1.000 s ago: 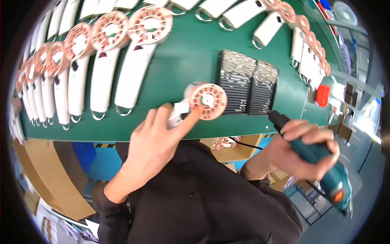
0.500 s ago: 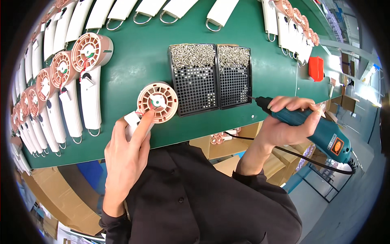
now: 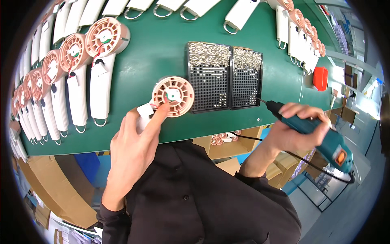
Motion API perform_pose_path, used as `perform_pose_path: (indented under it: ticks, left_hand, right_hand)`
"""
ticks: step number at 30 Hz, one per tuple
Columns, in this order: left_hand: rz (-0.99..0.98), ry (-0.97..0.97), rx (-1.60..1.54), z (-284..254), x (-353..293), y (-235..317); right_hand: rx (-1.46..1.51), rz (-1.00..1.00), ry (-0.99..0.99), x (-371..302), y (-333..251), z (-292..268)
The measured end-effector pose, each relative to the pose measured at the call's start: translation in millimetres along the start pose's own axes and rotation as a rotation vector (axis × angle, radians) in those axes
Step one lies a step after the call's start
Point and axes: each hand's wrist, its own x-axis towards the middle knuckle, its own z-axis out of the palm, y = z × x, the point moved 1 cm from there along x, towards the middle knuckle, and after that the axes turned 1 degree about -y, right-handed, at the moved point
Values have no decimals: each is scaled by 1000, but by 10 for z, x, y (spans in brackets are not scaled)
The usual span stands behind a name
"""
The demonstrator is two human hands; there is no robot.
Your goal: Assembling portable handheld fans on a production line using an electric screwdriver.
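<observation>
My left hand is closed around the white handle of an unfinished hair dryer, its forefinger on the rim of the pink round housing. Spokes, a white hub and a bit of red wire show in the housing; the fingers hide most of the handle. In my right hand is a teal electric screwdriver, pointing left. Its thin bit reaches the lower right edge of the right screw tray; whether a screw sits on the tip is too small to tell. A second black screw tray adjoins it.
Loose screws fill the far ends of both trays. Rows of similar hair dryers line the left, far and right parts of the green table. A red bin stands at right. The screwdriver's black cord hangs near open cartons.
The whole view has shifted, so the table things appear farther right and slightly higher. Both hands keep their holds, and the bit stays by the right tray's edge.
</observation>
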Motion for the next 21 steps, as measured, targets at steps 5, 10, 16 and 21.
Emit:
perform_pose_path:
  ticks: [5, 10, 16, 21]
  left_hand:
    - [14, -74, 21, -62, 30, 24]
    - [41, -41, 53, -59, -4, -25]
    - [78, 16, 113, 2, -31, -88]
    - [84, -23, 73, -18, -40, -112]
  right_hand:
    - [187, -91, -267, -91, -264, 242]
    - [255, -127, -467, -329, -353, 848]
    - [221, -84, -654, -373, -317, 1084]
    - [200, -59, -657, -391, -217, 1166]
